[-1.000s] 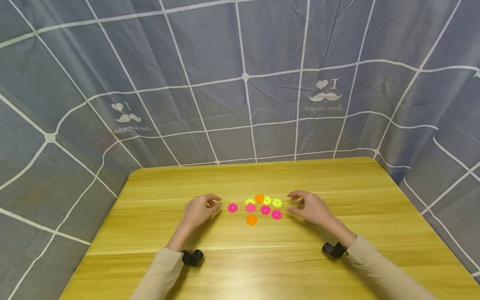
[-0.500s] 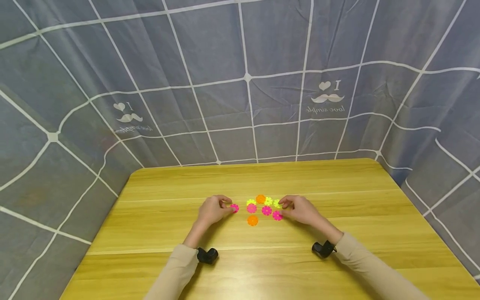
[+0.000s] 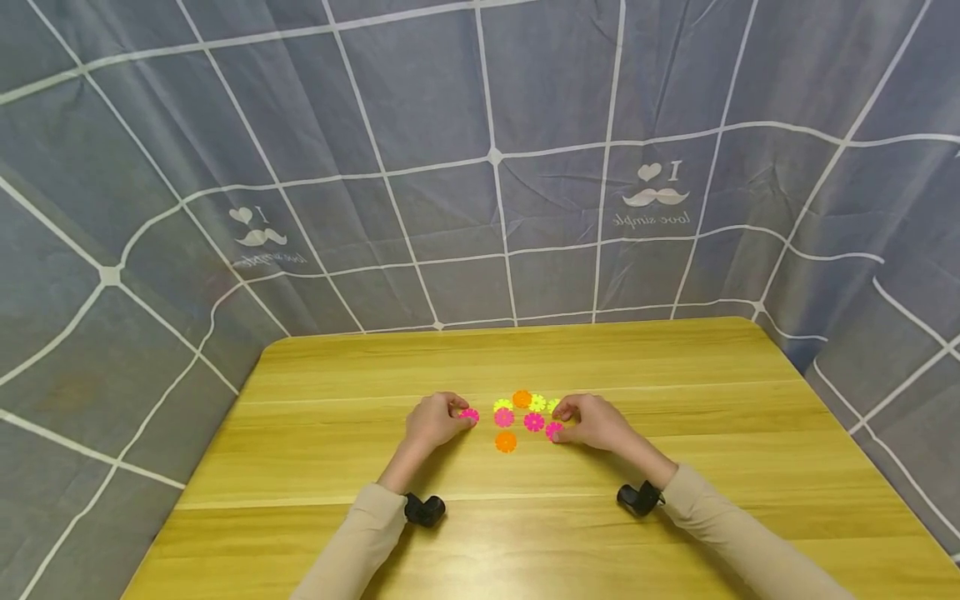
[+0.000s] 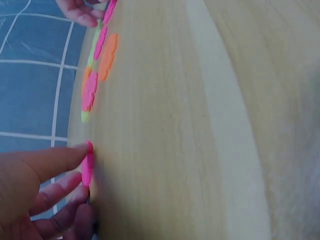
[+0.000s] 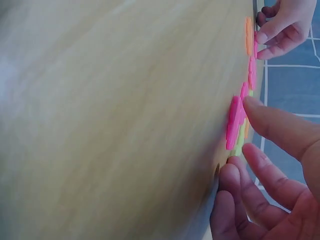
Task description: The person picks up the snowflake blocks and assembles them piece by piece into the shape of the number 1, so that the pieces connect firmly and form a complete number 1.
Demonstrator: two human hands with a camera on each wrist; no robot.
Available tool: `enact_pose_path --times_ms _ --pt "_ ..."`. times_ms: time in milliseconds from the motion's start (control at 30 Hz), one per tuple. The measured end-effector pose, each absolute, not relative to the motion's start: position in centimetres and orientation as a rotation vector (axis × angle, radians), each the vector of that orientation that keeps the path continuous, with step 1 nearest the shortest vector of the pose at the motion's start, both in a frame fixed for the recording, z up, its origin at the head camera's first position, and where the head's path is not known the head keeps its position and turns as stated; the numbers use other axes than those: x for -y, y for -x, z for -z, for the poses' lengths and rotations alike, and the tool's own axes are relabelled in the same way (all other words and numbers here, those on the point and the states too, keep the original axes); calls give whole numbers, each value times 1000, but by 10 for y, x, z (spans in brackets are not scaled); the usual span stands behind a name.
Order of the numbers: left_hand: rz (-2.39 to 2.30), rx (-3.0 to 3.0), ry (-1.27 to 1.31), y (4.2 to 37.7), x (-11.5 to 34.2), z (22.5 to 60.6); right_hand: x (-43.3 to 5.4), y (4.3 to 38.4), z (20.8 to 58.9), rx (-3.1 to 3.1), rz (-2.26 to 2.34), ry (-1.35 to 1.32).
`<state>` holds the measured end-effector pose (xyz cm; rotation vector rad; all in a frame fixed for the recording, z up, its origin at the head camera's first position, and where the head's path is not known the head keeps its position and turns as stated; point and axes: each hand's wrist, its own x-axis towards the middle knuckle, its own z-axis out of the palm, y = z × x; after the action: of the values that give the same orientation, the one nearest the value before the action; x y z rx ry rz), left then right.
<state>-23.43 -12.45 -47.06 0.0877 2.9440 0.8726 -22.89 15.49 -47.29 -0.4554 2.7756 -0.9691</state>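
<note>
Small notched plastic building discs lie flat on the wooden table. My left hand (image 3: pixel 435 419) pinches the leftmost pink disc (image 4: pixel 87 165) edge to edge between thumb and forefinger. My right hand (image 3: pixel 596 421) has its thumb and forefinger at opposite edges of the rightmost pink disc (image 5: pixel 232 124), its other fingers curled below. A yellow-green disc (image 3: pixel 553 405) is partly covered by the right fingers. Between the hands lie a pink disc (image 3: pixel 534 422), a lighter pink disc (image 3: pixel 503 417) overlapping a yellow-green one, an orange disc (image 3: pixel 522 398) and another yellow-green disc (image 3: pixel 537 402).
Nearest the person among the discs is a separate orange disc (image 3: pixel 506 442). The wooden table (image 3: pixel 495 533) reaches back to a grey curtain (image 3: pixel 442 208) with white lines, which also hangs at both sides. A black wrist camera (image 3: pixel 425 510) sits on each sleeve cuff.
Both hands have moved inward to the pink discs at either end of the group, and their thumbs and forefingers have closed in on them. The discs lie about where they were.
</note>
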Motion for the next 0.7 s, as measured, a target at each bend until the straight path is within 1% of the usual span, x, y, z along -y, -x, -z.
enact_pose_path --times_ms 433,700 --pt "-822 -2964 6 227 116 466 -146 227 471 -2770 894 372" --pt "-842 -3002 13 226 114 469 -148 225 474 -2781 938 384"
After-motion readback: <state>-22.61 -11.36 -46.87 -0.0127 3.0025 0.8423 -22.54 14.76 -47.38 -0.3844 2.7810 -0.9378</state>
